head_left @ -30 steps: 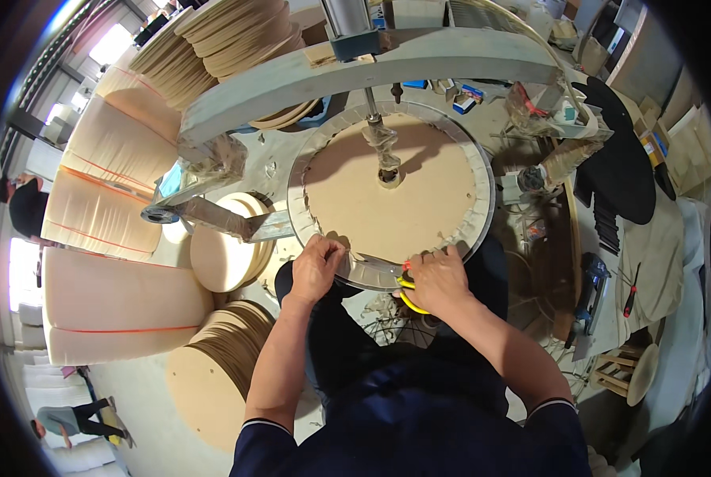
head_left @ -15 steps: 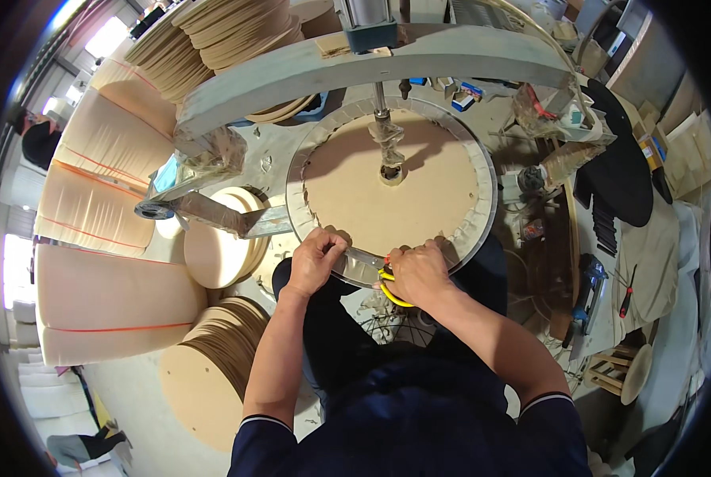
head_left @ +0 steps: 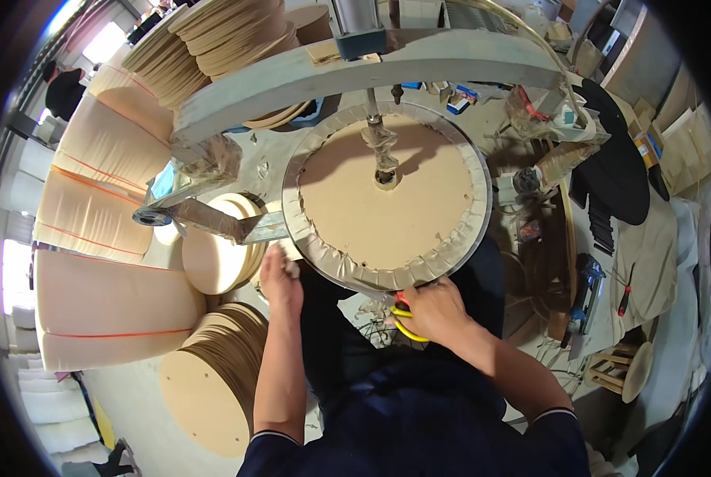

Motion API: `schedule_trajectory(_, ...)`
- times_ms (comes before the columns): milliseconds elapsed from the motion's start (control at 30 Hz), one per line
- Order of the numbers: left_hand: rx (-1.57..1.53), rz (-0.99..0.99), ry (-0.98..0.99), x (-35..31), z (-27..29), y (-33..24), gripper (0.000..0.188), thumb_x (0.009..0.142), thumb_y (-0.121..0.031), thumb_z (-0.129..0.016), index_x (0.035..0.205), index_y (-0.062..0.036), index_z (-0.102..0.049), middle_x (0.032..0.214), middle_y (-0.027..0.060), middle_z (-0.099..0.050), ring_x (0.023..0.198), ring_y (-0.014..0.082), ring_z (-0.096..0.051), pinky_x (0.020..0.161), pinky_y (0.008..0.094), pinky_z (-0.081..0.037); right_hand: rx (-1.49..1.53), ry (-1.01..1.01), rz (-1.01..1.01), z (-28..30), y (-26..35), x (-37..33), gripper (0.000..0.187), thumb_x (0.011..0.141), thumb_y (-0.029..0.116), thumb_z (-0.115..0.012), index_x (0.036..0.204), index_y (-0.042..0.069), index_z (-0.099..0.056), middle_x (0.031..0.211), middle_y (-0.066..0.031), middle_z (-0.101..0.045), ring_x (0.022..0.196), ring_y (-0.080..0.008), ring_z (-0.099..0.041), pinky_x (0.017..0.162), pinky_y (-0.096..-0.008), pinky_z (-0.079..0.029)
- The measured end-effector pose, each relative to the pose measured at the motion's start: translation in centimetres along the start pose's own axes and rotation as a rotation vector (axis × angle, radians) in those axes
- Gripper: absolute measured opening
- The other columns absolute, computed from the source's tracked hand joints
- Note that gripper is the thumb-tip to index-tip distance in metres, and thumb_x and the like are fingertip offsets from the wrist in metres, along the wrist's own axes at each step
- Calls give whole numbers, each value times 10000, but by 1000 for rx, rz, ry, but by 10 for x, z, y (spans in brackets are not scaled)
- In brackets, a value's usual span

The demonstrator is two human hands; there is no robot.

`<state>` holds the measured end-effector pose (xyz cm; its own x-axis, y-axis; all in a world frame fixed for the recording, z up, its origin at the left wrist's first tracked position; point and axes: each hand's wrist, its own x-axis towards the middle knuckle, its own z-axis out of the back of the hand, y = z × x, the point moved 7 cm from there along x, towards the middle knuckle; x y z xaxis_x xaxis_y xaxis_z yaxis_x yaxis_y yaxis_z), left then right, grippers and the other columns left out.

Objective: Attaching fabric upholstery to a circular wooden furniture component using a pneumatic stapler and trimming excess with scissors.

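My right hand [head_left: 438,312] grips yellow-handled scissors [head_left: 410,326] just below the near rim of the round workpiece. My left hand [head_left: 278,283] is off the workpiece, to the left of its near edge, with curled fingers. A small pale bit shows by its fingertips, too blurred to name. The workpiece is a tan round board [head_left: 347,203] with a pleated, pale grey fabric border [head_left: 468,234] folded over its edge, inside a metal ring. A vertical press rod [head_left: 381,143], partly wrapped in film, meets a small collar at the board's middle.
A curved grey beam [head_left: 466,63] arches over the far side. Stacked round boards [head_left: 204,393] and film-wrapped bundles [head_left: 105,306] stand on the left. To the right lie a blue power tool [head_left: 586,294], a screwdriver [head_left: 625,298] and black foam pieces [head_left: 618,167]. Another person [head_left: 65,91] is far left.
My left hand has left the board's near edge and moved left. My right hand with the scissors has shifted slightly right and toward me. The near border now shows uncovered.
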<state>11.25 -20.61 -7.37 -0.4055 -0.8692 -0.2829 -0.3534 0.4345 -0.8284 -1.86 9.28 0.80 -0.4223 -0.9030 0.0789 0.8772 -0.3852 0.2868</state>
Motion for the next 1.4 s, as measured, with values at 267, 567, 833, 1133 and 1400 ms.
schedule_trajectory(267,-346,70,-199,7,161,12,218,1140,-271,-515,1013,-127,-617,870,12,-656,760,129,-624,680,264,-544,44,90,-227,-8,-32,-87,526,885,621,-731,851,100,-672,674,-120,-704,651,-304,-725,762,-467,-494)
schedule_trajectory(567,688,-244,195,-16,28,25,448,1156,-384,-527,1040,28,-661,969,86,-649,958,199,-594,897,336,-474,249,-280,-773,68,-108,-152,600,881,644,-787,970,63,-662,728,-157,-687,746,-395,-715,696,-485,-531)
schedule_trajectory(833,1267,-849,830,-132,-150,34,495,1128,-329,-578,1491,6,-611,1548,232,-579,1429,442,-514,1189,541,-415,46,-491,-1408,87,-234,-339,452,960,518,-698,1134,101,-694,893,-192,-764,853,-435,-751,794,-548,-573)
schedule_trajectory(1133,1486,-1090,724,-128,-153,48,456,1087,-306,-652,1398,28,-663,1476,270,-623,1340,505,-579,1148,586,-460,-399,-419,-1470,69,-323,-459,376,912,422,-754,1110,105,-714,1071,-137,-724,1063,-349,-680,944,-516,-470)
schedule_trajectory(1400,1494,-1092,728,-134,-166,40,397,1063,-210,-694,1368,43,-670,1437,267,-653,1324,492,-600,1137,572,-479,-312,-792,-1034,155,-395,-310,344,917,241,-766,1220,93,-698,1220,-120,-712,1185,-359,-632,1005,-500,-453)
